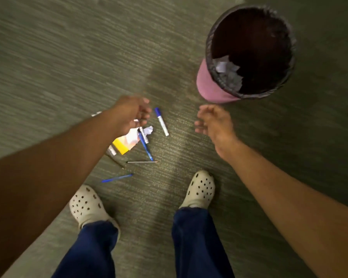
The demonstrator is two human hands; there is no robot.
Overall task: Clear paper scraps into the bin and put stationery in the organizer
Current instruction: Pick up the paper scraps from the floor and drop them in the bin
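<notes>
A pink bin (211, 87) with a black liner stands on the carpet at the upper right, with paper scraps (226, 66) inside. On the floor lie a blue-capped white marker (161, 121), a crumpled white paper scrap (148, 130), a yellow pad (121, 146), a blue pen (146, 146), a thin pencil (142, 162) and another blue pen (117, 178). My left hand (131, 115) hovers over the pile, fingers loosely curled, holding nothing I can make out. My right hand (211, 121) hangs relaxed and empty below the bin.
My two feet in cream clogs (86, 205) (200, 189) stand on green-grey carpet just below the pile. A grey marker (111, 151) lies partly under my left forearm. No organizer is in view.
</notes>
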